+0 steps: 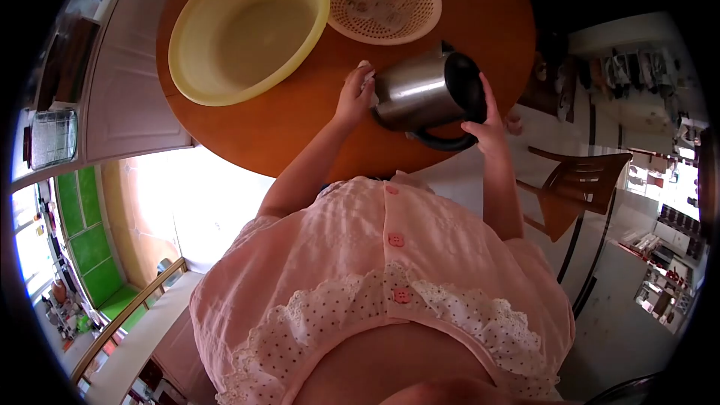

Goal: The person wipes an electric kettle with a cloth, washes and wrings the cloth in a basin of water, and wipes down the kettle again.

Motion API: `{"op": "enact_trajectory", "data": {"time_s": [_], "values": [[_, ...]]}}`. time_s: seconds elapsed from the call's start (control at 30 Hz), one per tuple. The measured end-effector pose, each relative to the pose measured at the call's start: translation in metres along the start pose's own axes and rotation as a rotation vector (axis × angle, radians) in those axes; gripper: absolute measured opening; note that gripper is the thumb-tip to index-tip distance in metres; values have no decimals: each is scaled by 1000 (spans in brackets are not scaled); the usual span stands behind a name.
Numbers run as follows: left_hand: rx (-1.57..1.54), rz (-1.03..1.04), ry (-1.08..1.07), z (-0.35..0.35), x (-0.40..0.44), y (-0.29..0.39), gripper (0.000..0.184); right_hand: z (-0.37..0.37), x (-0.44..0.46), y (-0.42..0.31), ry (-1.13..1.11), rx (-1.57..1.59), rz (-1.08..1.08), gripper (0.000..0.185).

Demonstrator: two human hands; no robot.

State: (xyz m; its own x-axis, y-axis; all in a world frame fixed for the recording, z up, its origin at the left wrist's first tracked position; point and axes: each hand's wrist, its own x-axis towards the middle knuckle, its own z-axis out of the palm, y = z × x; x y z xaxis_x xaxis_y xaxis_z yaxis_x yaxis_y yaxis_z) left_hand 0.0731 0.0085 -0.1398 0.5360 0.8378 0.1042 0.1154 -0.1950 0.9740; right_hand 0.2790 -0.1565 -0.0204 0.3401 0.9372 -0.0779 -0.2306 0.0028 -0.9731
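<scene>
A stainless steel electric kettle (411, 94) with a black lid and black handle is tipped on its side above the round wooden table. My right hand (489, 126) grips it at the lid end, thumb near the handle and a finger stretched along the black lid. At the opposite end, by the base, my left hand (354, 97) is closed on a small crumpled white piece, perhaps a cloth (368, 79). Part of that piece is hidden by the fingers, and whether it touches the kettle is hard to make out.
On the wooden table (322, 135) stand a large yellow basin (184, 79) and a pink colander (431, 11) holding something pale and translucent. A wooden chair (562, 187) is at the right. White cabinets (135, 82) line the left side.
</scene>
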Motion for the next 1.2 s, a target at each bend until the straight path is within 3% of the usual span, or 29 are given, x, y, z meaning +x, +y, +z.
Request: {"op": "enact_trajectory", "data": {"time_s": [0.1,0.27,0.37,0.47,0.57,0.7,0.87,0.97,1.07,1.2], "values": [[114,-6,-58,18,5,11,37,-5,1,0,-46,-67,-19,91],[-2,-102,61,28,12,2,34,-13,0,5,-45,-275,-18,90],[11,-87,27,34,20,18,33,-33,-1,12,-8,-221,-59,91],[199,-57,-47,37,28,39,33,-49,-1,17,5,-200,-38,91],[172,-147,-109,39,40,33,32,-54,-1,17,12,-112,-11,91],[372,-299,-310,35,73,30,33,-58,-2,18,57,50,57,90],[334,-371,-567,32,103,-8,34,-56,1,17,53,-129,33,88],[300,-513,-526,21,95,7,34,-49,0,24,70,-129,31,87],[326,-223,-229,11,66,22,32,-43,-7,45,92,-114,-59,87],[153,-340,-23,4,29,35,29,-27,-9,33,56,-305,-137,85]]}}
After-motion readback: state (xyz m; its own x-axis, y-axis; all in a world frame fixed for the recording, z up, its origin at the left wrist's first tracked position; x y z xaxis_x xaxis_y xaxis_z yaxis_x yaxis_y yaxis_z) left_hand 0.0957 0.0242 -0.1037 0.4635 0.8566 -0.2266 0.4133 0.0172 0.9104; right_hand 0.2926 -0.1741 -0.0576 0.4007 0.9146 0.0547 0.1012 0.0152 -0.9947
